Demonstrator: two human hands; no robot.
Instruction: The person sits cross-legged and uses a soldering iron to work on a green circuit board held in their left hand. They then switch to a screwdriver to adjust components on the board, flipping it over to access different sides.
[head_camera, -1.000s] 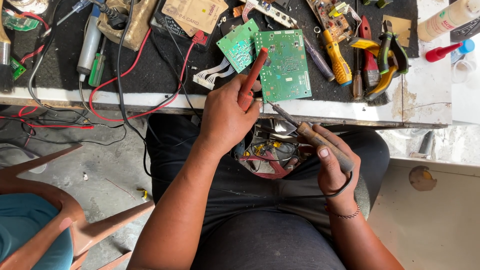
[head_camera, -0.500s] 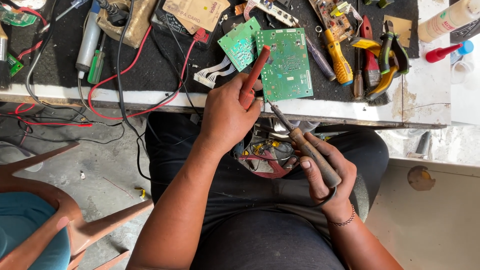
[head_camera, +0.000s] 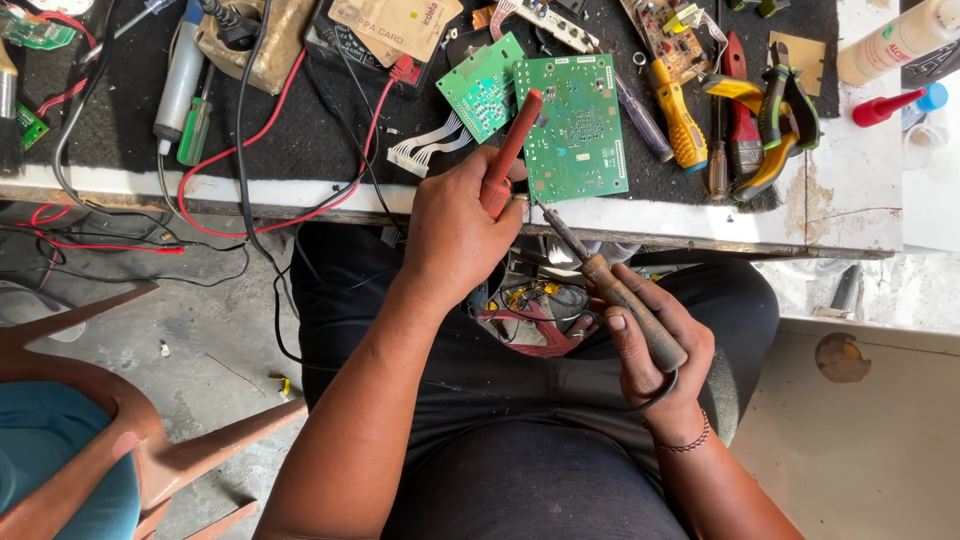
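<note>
A single head-worn camera looks steeply down from close above the seated person's lap, facing forward over the counter (head_camera: 850, 215) edge. The counter fills the top, the floor (head_camera: 150, 300) the lower left.

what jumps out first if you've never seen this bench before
The two hands at centre: the left hand grips a red probe-like tool against the big green circuit board on the bench edge, while the right hand holds a wooden-handled soldering iron over the lap. To the right lie a yellow-handled screwdriver and pliers.
</note>
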